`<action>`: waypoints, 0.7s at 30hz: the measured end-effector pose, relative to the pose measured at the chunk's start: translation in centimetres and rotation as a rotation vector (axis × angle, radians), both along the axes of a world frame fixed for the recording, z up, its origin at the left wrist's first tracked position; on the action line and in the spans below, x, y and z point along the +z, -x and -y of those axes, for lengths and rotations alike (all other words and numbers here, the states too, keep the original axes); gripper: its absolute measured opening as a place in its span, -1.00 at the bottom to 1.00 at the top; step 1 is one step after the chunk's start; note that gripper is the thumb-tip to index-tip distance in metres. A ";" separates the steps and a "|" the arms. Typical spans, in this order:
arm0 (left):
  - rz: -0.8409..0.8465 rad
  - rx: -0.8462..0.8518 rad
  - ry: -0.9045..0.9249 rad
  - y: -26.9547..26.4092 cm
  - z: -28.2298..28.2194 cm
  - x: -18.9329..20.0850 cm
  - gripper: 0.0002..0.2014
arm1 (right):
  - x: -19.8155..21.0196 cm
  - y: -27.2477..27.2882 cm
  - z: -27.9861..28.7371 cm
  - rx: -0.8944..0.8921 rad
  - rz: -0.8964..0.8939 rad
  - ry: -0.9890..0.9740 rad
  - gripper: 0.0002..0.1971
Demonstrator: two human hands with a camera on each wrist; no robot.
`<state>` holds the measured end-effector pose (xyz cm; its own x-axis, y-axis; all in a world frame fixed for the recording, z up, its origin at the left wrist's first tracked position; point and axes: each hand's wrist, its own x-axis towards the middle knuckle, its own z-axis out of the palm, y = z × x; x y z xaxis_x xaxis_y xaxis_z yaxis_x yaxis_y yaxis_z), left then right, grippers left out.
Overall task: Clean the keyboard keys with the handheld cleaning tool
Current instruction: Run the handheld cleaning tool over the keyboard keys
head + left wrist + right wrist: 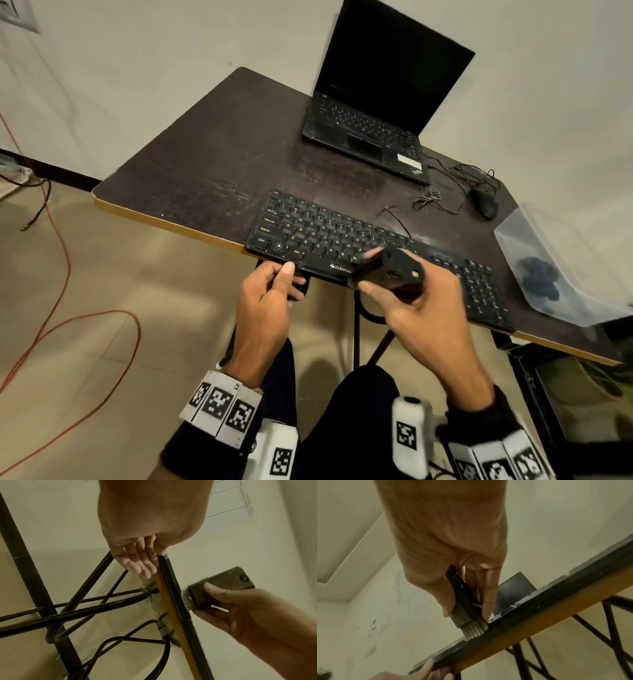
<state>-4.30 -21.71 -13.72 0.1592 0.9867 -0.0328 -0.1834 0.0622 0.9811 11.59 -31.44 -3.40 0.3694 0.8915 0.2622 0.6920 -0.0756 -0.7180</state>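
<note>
A black keyboard (346, 236) lies along the near edge of the dark table (212, 164). My right hand (407, 301) grips a black handheld brush (387, 270), thumb on one side and fingers on the other. Its pale bristles (473, 628) touch the keyboard's front edge (513, 620) near the space bar. My left hand (270, 291) grips the table edge and the keyboard's front left corner, thumb on top and fingers (137, 562) underneath. The brush (221, 586) also shows in the left wrist view, to the right of the keyboard's edge (176, 588).
An open black laptop (376, 102) stands at the back of the table. A black mouse (484, 202) with a tangled cable and a clear plastic bag (555, 267) holding something dark lie at the right. Black metal table legs (51, 615) cross underneath. An orange cable (61, 308) runs on the floor at left.
</note>
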 end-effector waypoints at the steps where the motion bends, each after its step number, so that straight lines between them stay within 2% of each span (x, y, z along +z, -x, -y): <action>1: 0.004 0.000 0.006 0.0 -0.1 -0.1 -0.69 | 0.0 0.9 -0.6 0.028 -0.009 -0.014 -0.68; 3: 0.009 -0.006 0.005 0.1 -0.1 0.1 -0.70 | -0.1 3.2 -2.4 0.095 -0.004 -0.041 -0.70; 7: 0.051 -0.013 0.053 0.4 -0.1 0.5 -0.71 | 0.0 6.2 -5.2 0.173 0.124 -0.048 -0.70; 10: 0.056 -0.020 0.049 0.5 0.0 0.8 -0.67 | 0.4 4.8 -4.3 0.159 0.136 -0.020 -0.70; 13: 0.063 -0.040 0.019 0.3 0.5 1.2 -0.63 | 0.7 1.2 -1.6 0.016 0.120 0.001 -0.69; 16: 0.054 -0.018 0.008 0.1 0.8 1.1 -0.69 | 0.6 -2.2 -0.4 -0.117 0.057 -0.011 -0.71; 19: 0.042 -0.002 0.001 0.0 0.7 1.2 -0.75 | 0.6 -2.0 -0.6 0.033 -0.005 0.031 -0.68; 21: 0.043 -0.003 -0.006 0.0 0.7 1.4 -0.78 | 0.6 -1.6 -1.2 0.097 0.016 0.038 -0.71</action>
